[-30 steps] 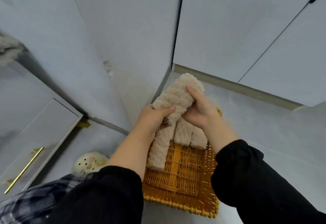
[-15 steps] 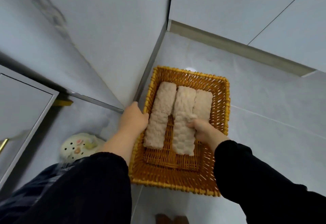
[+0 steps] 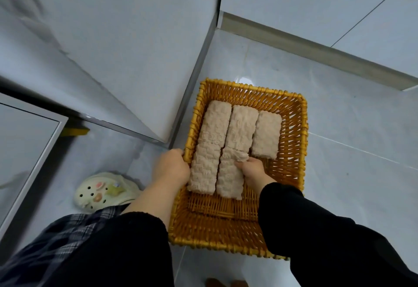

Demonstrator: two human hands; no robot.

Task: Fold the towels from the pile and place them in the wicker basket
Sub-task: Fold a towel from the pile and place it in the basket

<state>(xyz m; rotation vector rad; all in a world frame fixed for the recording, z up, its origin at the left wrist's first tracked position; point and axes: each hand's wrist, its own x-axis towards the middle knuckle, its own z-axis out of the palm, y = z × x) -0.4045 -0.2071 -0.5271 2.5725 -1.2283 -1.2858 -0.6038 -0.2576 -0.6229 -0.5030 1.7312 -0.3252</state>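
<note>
The left hand is gripping the left rim of the basket, steadying it, while the right hand is pinching a raised flap of the middle towel inside, which probably needs pressing flat gently without dragging its two neighbours.

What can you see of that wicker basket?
The wicker basket is rectangular, woven of golden-yellow cane, with a braided rim and open-weave walls. It sits on the grey tiled floor beside a cabinet. Three folded beige towels lie side by side inside. The left hand grips its left rim; the right hand, inside it, holds the middle towel.
</note>
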